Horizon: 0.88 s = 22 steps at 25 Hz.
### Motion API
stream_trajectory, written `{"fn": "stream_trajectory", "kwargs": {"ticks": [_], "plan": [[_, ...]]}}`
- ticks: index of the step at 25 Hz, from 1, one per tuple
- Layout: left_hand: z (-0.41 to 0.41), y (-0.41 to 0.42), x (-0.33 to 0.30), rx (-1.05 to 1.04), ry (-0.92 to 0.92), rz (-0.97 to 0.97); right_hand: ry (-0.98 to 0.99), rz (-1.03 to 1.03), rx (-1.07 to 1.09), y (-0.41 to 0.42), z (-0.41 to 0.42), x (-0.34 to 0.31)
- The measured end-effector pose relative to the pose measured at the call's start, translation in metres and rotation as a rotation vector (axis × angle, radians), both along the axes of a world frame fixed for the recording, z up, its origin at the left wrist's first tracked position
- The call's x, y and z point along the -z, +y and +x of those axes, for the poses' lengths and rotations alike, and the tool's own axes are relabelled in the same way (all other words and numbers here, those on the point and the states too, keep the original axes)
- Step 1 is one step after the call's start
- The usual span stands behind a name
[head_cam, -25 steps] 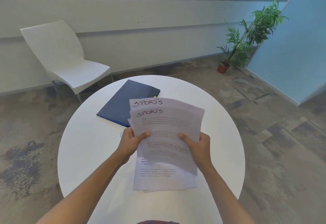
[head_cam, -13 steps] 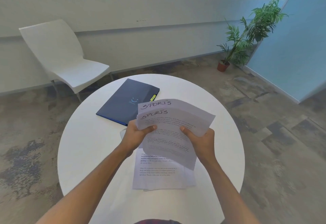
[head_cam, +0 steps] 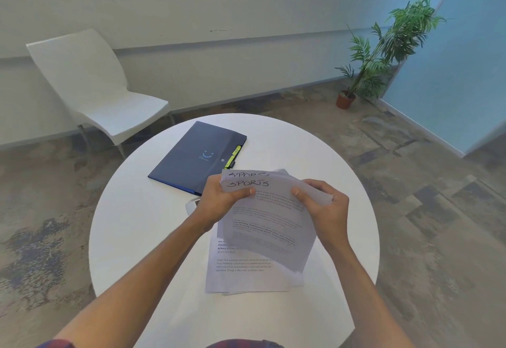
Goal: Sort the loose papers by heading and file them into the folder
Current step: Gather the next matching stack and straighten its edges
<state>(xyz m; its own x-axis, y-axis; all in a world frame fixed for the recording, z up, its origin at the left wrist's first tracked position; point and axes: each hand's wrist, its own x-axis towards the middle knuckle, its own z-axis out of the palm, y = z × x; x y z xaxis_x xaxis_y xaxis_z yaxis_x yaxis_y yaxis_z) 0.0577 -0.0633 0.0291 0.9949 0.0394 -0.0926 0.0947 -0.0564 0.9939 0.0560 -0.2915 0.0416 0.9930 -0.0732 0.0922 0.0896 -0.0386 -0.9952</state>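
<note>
Both hands hold up a small sheaf of sheets headed SPORTS (head_cam: 269, 219) above the round white table (head_cam: 137, 224). My left hand (head_cam: 219, 200) pinches its upper left corner, thumb on the front. My right hand (head_cam: 325, 205) grips the upper right edge, which curls over. More printed papers (head_cam: 241, 268) lie flat on the table under the held sheets. A closed dark blue folder (head_cam: 197, 156) with yellow tabs at its right edge lies at the far side of the table, just beyond my left hand.
A white chair (head_cam: 93, 93) stands behind the table at the left. A potted plant (head_cam: 383, 46) stands by the blue wall at the right. A small clear item (head_cam: 193, 205) peeks out beside my left wrist.
The held sheets have shifted right and tilted, and both hands have slid up toward their top edge. The folder's front now shows more fully.
</note>
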Motion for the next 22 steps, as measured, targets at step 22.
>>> {"fn": "stream_trajectory", "kwargs": {"ticks": [22], "plan": [[-0.018,-0.016,0.052,-0.038,0.18,-0.045,0.204,0.045,0.025,-0.002,-0.017,0.056]]}}
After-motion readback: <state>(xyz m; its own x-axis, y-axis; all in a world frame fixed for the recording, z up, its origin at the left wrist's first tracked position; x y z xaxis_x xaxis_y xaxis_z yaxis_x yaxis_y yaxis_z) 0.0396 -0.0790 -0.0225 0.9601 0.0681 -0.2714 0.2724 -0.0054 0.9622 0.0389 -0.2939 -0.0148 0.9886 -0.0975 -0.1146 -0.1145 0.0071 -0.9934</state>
